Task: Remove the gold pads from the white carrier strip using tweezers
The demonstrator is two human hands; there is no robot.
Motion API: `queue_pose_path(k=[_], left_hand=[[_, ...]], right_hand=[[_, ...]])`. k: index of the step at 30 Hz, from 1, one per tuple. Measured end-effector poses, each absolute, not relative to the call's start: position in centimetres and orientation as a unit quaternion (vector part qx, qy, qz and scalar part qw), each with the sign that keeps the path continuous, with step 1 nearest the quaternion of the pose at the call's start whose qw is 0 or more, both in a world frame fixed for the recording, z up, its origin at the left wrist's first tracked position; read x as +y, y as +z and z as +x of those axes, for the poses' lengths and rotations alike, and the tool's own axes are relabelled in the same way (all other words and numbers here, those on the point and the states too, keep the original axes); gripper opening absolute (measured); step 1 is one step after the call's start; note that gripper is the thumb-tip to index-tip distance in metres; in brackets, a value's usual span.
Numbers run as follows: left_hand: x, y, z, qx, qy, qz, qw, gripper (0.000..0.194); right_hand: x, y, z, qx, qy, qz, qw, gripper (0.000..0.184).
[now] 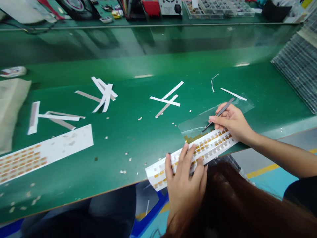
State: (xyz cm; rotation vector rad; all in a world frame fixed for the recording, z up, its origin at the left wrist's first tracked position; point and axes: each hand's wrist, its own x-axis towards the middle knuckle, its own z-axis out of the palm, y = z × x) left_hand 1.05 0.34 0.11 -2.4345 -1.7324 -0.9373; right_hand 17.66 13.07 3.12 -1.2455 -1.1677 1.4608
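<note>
My left hand [187,172] lies with fingers spread on a white sheet [148,170] dotted with rows of small amber and grey patches. The sheet's near left corner sticks out past the table edge. In my right hand [231,120] a pair of dark tweezers [225,107] is pinched between thumb and fingers. Their tips point down and left, at the sheet's far edge. Beside that edge a clear film [195,124] with some amber patches lies on the green table. My right hand rests close to the sheet's right end.
Another patterned sheet [76,140] lies at left. White and grey strips [106,97] are scattered behind it, more strips [170,94] in the middle. A beige cloth [13,112] is at far left, stacked grids [297,66] at right. Parts boxes [218,8] stand on the shelf.
</note>
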Motion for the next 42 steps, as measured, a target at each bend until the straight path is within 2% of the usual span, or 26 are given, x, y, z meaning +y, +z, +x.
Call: queue_pose_path(k=[5,11,42], left_hand=[[0.3,0.1,1.0,-0.557,-0.306,-0.772,-0.001,0.008],[0.6,0.2,1.8,-0.596,-0.269,-0.757,0.011,0.033],[0.9,-0.1,2.1,-0.603,-0.263,-0.753,0.027,0.03]], right_hand=[[13.2,3.2,17.7,-0.469,0.587,-0.499,0.432,0.044],[13.1,3.2,17.7,-0.472,0.584,-0.5,0.431,0.043],[13.2,3.2,17.6,-0.479,0.58,-0.495,0.435,0.041]])
